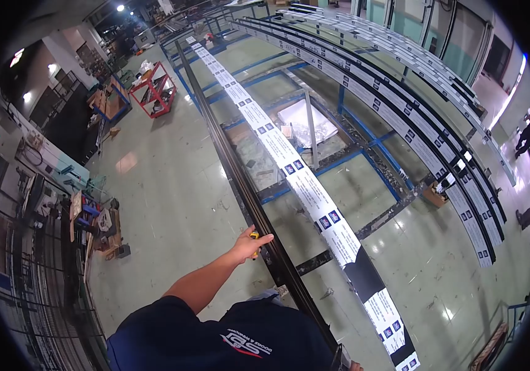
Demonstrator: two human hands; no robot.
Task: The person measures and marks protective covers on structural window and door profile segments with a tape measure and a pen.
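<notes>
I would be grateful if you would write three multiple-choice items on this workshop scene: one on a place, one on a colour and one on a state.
1. Where does the left hand rest?
A) on the red cart
B) on the long black profile
C) on the floor

2. What colour is the small object at its fingers?
A) yellow
B) green
C) white

3. How is the left arm held?
A) hanging down
B) folded in
C) stretched forward

Answers:
1 B: the hand lies against the profile's edge.
2 A: a yellow piece shows by the fingers.
3 C: the arm reaches straight out to the profile.
</notes>
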